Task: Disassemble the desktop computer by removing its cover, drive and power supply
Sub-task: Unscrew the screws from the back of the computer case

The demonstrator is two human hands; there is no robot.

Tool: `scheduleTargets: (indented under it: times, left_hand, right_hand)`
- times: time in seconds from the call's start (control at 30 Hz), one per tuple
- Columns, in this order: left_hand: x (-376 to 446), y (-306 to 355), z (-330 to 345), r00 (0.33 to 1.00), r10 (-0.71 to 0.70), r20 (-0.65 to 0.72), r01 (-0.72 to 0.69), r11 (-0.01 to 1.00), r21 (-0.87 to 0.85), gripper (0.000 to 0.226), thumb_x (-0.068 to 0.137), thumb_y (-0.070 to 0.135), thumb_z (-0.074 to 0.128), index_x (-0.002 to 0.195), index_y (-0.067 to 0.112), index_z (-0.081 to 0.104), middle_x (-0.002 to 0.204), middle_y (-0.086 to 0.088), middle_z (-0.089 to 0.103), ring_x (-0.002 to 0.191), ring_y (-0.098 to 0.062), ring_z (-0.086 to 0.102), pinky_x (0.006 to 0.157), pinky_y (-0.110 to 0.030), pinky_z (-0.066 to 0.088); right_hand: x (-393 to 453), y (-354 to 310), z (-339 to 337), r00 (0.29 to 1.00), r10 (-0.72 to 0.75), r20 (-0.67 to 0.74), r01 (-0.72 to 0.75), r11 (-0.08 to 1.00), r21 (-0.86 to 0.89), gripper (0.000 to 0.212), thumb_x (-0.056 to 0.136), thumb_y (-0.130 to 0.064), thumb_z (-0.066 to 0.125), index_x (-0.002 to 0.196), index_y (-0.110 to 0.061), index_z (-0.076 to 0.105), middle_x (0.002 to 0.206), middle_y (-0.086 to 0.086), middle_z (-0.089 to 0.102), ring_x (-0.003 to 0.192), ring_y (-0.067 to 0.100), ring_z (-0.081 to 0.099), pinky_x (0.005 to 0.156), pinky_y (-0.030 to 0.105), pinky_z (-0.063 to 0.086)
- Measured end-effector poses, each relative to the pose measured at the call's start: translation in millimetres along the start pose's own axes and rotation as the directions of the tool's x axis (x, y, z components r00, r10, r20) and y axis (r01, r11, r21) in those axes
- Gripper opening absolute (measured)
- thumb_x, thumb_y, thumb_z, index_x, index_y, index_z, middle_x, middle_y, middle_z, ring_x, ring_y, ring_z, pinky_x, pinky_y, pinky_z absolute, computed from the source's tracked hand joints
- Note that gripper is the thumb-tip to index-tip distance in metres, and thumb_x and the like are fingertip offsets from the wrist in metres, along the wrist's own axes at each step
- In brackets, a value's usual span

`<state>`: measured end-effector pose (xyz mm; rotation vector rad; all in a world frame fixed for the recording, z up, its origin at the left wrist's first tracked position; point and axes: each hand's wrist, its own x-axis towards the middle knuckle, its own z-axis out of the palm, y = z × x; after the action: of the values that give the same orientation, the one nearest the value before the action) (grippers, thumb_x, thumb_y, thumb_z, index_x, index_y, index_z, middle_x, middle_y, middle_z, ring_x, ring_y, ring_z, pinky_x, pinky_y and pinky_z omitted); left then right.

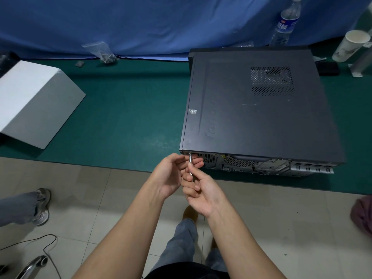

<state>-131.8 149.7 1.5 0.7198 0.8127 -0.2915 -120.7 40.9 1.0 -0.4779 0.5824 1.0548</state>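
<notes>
Green-topped table [124, 109] beyond hands; blue curtain [141, 23] behind it; pale floor tiles [100, 200] beneath hands; chrome chair base [32, 265] lower left.

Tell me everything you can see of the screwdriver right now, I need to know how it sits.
The screwdriver shows only as a thin, bright metal shaft; its handle is hidden inside the right hand, whose fingers curl round it. The shaft slants up and slightly left, its tip set against a screw at the left end of the computer case rear panel, just under the cover's edge. The left hand cups beside the shaft, fingertips near the tip; whether they touch it is unclear.
</notes>
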Motion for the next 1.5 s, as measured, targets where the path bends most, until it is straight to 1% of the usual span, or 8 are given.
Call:
scheduleTargets:
  times: [0.07,0.17,0.33,0.57,0.9,1.2,1.3,1.5]
  left_hand:
    - [-0.3,-0.4,-0.6,1.0,0.002,0.016,-0.002,1.0,-0.004,0.032,0.093,0.017,0.039,0.106,-0.004,0.06,0.109,-0.02,0.069,0.076,-0.021,0.072,0.062,-0.034,0.058]
    - [-0.2,-0.1,-0.1,1.0,-0.002,0.018,0.003,0.999,-0.032,0.033,0.093,0.018,0.039,0.103,-0.004,0.061,0.107,-0.02,0.07,0.092,-0.024,0.071,0.067,-0.034,0.058]
    - [-2.3,0.6,1.7,1.0,-0.022,0.014,0.024,0.993,-0.112,0.03,0.094,0.016,0.041,0.099,-0.007,0.061,0.102,-0.023,0.07,0.086,-0.027,0.072,0.044,-0.02,0.052]
    - [-0.7,2.1,-2.2,1.0,-0.015,0.011,0.016,0.997,-0.074,0.032,0.094,0.017,0.04,0.103,-0.005,0.062,0.108,-0.022,0.069,0.089,-0.025,0.072,0.056,-0.03,0.057]
    - [-0.4,0.2,-0.5,1.0,0.015,-0.004,-0.016,0.996,-0.091,0.031,0.095,0.015,0.041,0.094,-0.005,0.065,0.103,-0.023,0.07,0.087,-0.026,0.072,0.049,-0.022,0.054]
    - [-1.7,0.0,0.8,1.0,0.004,-0.002,-0.004,0.997,-0.074,0.031,0.094,0.016,0.04,0.101,-0.006,0.062,0.102,-0.021,0.071,0.072,-0.022,0.072,0.046,-0.024,0.052]
    - [-2.5,0.3,0.8,1.0,-0.001,-0.008,0.001,0.996,-0.09,0.03,0.093,0.015,0.042,0.103,-0.006,0.061,0.104,-0.021,0.07,0.088,-0.025,0.072,0.051,-0.019,0.051]
    - [-2.0,0.5,0.4,1.0,0.006,-0.005,-0.006,0.997,-0.08,0.029,0.093,0.014,0.041,0.101,-0.004,0.062,0.103,-0.019,0.071,0.089,-0.024,0.072,0.054,-0.021,0.053]
  right_hand:
    - [0.0,-0.4,-2.0,1.0,0.003,0.008,-0.003,1.0,-0.017,0.024,0.096,-0.024,0.046,0.08,-0.009,0.055,0.054,-0.001,0.04,0.032,0.002,0.025,0.029,0.013,0.015]
    - [-2.0,-1.3,-3.2,0.999,0.008,0.032,-0.007,1.0,-0.015,0.019,0.086,-0.021,0.05,0.082,-0.004,0.058,0.058,0.002,0.042,0.035,0.004,0.027,0.03,0.014,0.017]
    - [-3.4,-3.4,-4.8,1.0,0.015,-0.016,-0.015,0.999,0.03,0.02,0.094,-0.016,0.049,0.08,-0.003,0.056,0.058,0.003,0.047,0.037,0.003,0.034,0.029,0.011,0.022]
    - [-3.0,-4.0,-3.7,1.0,0.009,0.019,-0.009,1.0,-0.008,0.018,0.095,-0.016,0.048,0.081,-0.008,0.055,0.057,0.0,0.043,0.032,0.002,0.027,0.028,0.012,0.017]
    - [-3.8,-4.3,-7.5,1.0,0.028,-0.013,-0.028,0.999,0.021,0.017,0.094,-0.016,0.05,0.085,-0.004,0.057,0.061,0.002,0.049,0.038,0.003,0.038,0.03,0.011,0.026]
    - [-1.3,-3.5,-8.2,0.999,0.017,0.03,-0.017,1.0,-0.002,0.027,0.097,-0.022,0.044,0.086,-0.002,0.06,0.061,0.002,0.046,0.035,0.002,0.029,0.031,0.012,0.018]
    - [-1.0,-2.5,-8.4,0.999,0.032,0.036,-0.033,0.999,0.008,0.027,0.097,-0.022,0.044,0.088,-0.001,0.06,0.063,0.003,0.049,0.038,0.003,0.033,0.031,0.012,0.023]
    - [-1.3,-1.7,-5.0,0.999,0.017,0.034,-0.019,0.999,0.035,0.021,0.095,-0.017,0.047,0.08,-0.006,0.055,0.06,0.001,0.046,0.033,0.002,0.031,0.029,0.011,0.021]
